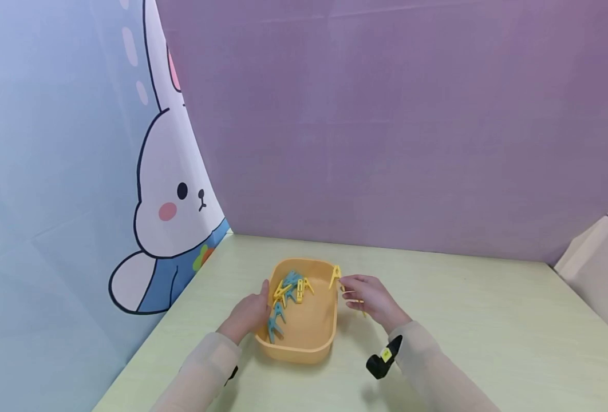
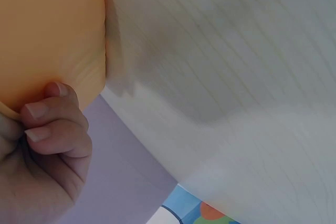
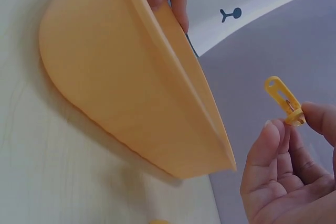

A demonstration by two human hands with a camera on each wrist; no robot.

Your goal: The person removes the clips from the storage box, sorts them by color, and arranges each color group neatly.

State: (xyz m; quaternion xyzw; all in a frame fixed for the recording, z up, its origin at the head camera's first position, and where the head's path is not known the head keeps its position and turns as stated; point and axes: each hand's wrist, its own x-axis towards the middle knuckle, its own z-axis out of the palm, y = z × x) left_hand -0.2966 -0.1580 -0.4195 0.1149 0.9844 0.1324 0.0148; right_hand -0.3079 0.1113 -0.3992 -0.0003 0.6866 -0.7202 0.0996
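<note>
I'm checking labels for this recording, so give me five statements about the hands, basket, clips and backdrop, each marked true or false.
1. The left hand holds the side of the orange basket. True.
2. Every clip in the basket is yellow. False: blue clips lie in there along with several yellow clips.
3. The right hand pinches a single yellow clip. True.
4. The basket is turned upside down. False: it stands upright, its open top facing up.
5. A rabbit figure shows on the blue backdrop. True.
</note>
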